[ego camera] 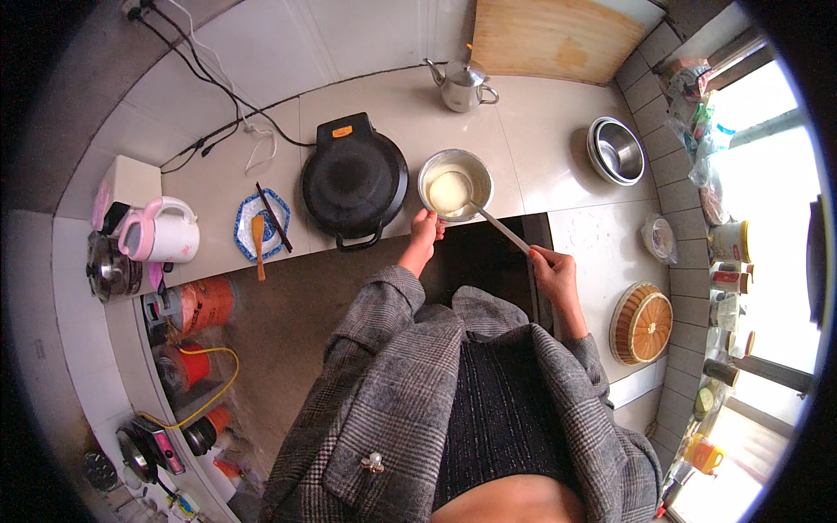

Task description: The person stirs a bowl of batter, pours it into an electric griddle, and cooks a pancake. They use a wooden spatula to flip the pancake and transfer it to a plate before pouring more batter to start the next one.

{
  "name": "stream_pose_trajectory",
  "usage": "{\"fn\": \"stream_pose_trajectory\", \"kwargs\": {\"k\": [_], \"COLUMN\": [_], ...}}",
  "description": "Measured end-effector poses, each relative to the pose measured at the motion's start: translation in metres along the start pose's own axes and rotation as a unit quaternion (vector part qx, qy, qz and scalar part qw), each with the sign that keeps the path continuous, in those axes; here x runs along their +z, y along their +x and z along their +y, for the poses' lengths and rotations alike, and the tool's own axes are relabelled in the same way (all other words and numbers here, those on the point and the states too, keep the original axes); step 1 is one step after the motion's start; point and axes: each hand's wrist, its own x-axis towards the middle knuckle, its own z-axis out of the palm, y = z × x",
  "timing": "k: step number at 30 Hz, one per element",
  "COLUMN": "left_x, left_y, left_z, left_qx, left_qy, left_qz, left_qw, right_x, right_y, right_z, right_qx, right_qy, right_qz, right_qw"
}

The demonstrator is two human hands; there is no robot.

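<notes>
A round metal bowl (485, 171) rests at the counter's front edge. My left hand (425, 235) grips its near-left side, fingers at the rim. My right hand (554, 274) is shut on the long handle of a metal ladle (500, 227). The ladle's head is inside the bowl, filled with a pale, creamy liquid (450, 192); how deep the liquid in the bowl lies, I cannot tell. Just left of the bowl sits a black electric griddle (353, 176), its lid down and its front handle toward me.
A blue-and-white plate (243, 222) carries chopsticks (273, 217) and a wooden spatula (258, 238). A pink-and-white kettle (171, 229) stands far left. Behind is a metal teapot (462, 88). Rightward are nested metal bowls (616, 151) and a wicker basket (641, 323). A black cable (271, 124) trails from the griddle.
</notes>
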Motion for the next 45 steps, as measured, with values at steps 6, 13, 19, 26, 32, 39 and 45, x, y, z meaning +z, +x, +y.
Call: {"fn": "stream_pose_trajectory", "kwargs": {"k": [6, 13, 19, 26, 32, 39, 45], "left_x": [-0.001, 0.000, 0.001, 0.001, 0.001, 0.000, 0.001], "left_y": [0.001, -0.002, -0.002, -0.003, -0.002, -0.002, 0.002], "left_z": [-0.003, 0.001, 0.001, 0.003, 0.001, 0.000, -0.004], "left_qx": [0.001, -0.001, 0.001, -0.006, 0.000, 0.002, 0.003], "left_qy": [-0.003, 0.002, 0.001, 0.001, 0.003, -0.004, 0.007], "left_qz": [-0.002, -0.002, -0.004, 0.003, 0.003, -0.003, 0.009], "left_qw": [1.000, 1.000, 1.000, 1.000, 1.000, 1.000, 1.000], "right_x": [-0.015, -0.011, 0.010, 0.032, 0.037, 0.028, 0.012], "right_y": [-0.013, -0.010, -0.003, -0.002, -0.001, -0.003, -0.015], "right_z": [-0.024, -0.020, -0.002, 0.008, -0.007, 0.010, 0.021], "right_qx": [-0.002, -0.119, -0.277, -0.225, -0.050, 0.035, 0.013], "right_qy": [-0.040, -0.121, -0.280, -0.212, -0.069, 0.037, 0.054], "right_qz": [0.027, 0.059, 0.100, 0.073, 0.023, 0.018, 0.043], "right_qw": [0.999, 0.984, 0.914, 0.948, 0.996, 0.999, 0.998]}}
